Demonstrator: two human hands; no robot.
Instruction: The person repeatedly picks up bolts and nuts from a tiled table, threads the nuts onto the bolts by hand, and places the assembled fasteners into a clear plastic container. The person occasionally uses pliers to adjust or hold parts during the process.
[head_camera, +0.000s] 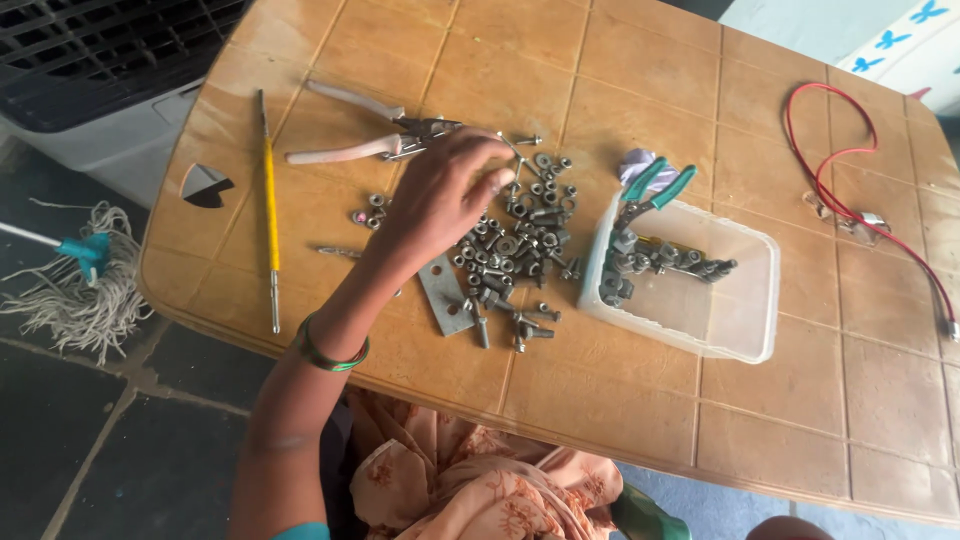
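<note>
The right hand is out of view; the left hand (445, 195) reaches far over the pile of nuts and bolts (520, 235), fingers curled, tips hidden; whether it grips anything is unclear; the clear plastic tub (745, 300) sits right.

Green bangle (333, 352) on the wrist. Peach floral dress (470, 490) at six o'clock. Teal sleeve edge (300, 531) at seven.

The worktop (640, 390) is tan with a tile-like grid pattern. At centre, the heap of nuts and bolts (520, 240) is grey steel. The pliers (370, 125) at upper left have pale pink handles; beside them the screwdriver (270, 200) is yellow. The tub (740, 300) is translucent white, holding teal-handled cutters (655, 190). At right, the wire (850, 160) is red. The bangle (330, 355) is green.
</note>
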